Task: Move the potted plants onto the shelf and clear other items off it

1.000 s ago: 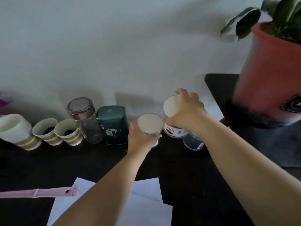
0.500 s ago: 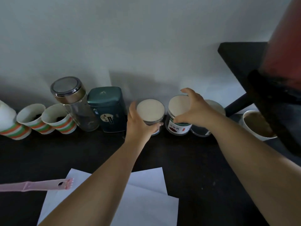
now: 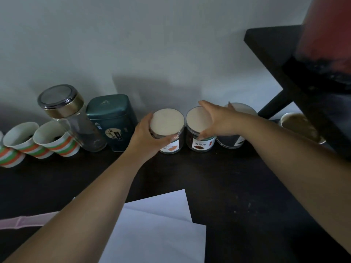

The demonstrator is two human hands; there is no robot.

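A dark tabletop runs along a pale wall, with a row of containers lined up against it. At far left stand striped paper cups, tilted and touching one another, two with something dark inside. Next is a clear glass bottle with a metal lid, then a dark green tin just beside it. After the tin comes a small jar with a pale lid, then a second jar with a red-printed label, touching or nearly touching the first. A third jar sits behind the right forearm, partly hidden. A cup with brownish contents stands under the shelf. In front, white paper sheets lie on the table, and a pink strip lies at the left edge.

At upper right a black shelf juts out from the wall on a slanted leg. On it stands a red pot, blurred and cut off by the frame; its plant cannot be seen.

The left hand is wrapped around the first jar, thumb in front and fingers behind, clamped on its side just under the lid. The right hand is spread wide over the second jar, thumb low near the label, fingertips arched over the lid's far edge; whether it presses the jar cannot be told.
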